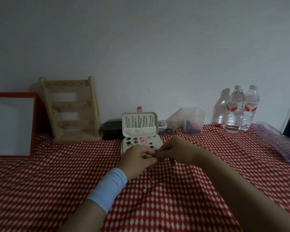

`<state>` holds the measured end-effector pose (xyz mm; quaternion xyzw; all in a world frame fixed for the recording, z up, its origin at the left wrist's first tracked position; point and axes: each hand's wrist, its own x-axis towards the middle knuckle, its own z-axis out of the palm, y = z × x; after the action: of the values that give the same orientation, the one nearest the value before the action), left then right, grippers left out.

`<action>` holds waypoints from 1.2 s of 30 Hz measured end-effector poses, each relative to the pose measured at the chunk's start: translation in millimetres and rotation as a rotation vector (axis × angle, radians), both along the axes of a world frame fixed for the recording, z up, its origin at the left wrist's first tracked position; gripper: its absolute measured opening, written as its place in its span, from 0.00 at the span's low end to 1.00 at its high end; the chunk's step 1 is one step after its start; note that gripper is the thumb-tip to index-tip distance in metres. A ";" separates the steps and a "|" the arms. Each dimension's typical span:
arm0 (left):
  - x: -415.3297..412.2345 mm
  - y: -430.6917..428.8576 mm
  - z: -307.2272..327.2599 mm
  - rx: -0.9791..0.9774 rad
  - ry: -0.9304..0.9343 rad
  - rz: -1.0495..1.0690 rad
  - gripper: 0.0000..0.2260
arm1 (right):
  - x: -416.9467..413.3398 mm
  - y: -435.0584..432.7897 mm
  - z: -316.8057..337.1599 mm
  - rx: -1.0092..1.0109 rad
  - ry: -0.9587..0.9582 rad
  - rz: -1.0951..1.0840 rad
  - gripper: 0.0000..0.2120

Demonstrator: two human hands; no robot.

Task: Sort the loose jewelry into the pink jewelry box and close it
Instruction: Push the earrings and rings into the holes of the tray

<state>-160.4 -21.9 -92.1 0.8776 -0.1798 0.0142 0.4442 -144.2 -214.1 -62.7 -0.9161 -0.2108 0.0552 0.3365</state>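
The pink jewelry box [141,131] lies open on the red dotted tablecloth [40,181], lid upright, just right of the wooden earring stand [70,109]. At its front edge your left hand [137,160] and right hand [173,151] meet fingertip to fingertip, fingers curled as in a pinch. Whether they grip anything is too small to tell. A pearl piece [144,190] lies loose near your left wrist. Two water bottles [241,111] stand far right.

Dim room, bare white wall [157,47]
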 end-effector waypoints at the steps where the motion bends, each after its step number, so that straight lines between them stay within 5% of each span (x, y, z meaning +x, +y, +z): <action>1: 0.0 0.9 -0.9 -0.062 0.011 0.015 0.06 | -0.8 0.2 0.9 0.018 0.025 0.005 0.06; 6: -1.8 2.4 0.2 -0.241 -0.030 0.045 0.08 | -3.6 -0.4 5.2 0.156 0.185 -0.024 0.11; 15: 7.9 8.8 15.9 -0.153 -0.144 0.031 0.03 | 4.8 0.8 7.5 0.363 0.299 -0.050 0.15; 25: 20.9 4.7 22.5 -0.414 0.116 0.036 0.06 | 25.8 1.7 6.7 0.395 -0.116 0.033 0.08; 36: 49.6 3.3 30.2 -0.521 0.198 0.049 0.06 | 53.1 9.6 11.7 0.407 -0.157 -0.008 0.08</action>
<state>-110.8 -18.6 -61.9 0.7351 -0.1045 -0.0150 0.6697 -91.1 -204.5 -51.1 -0.8316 -0.2394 -0.0612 0.4973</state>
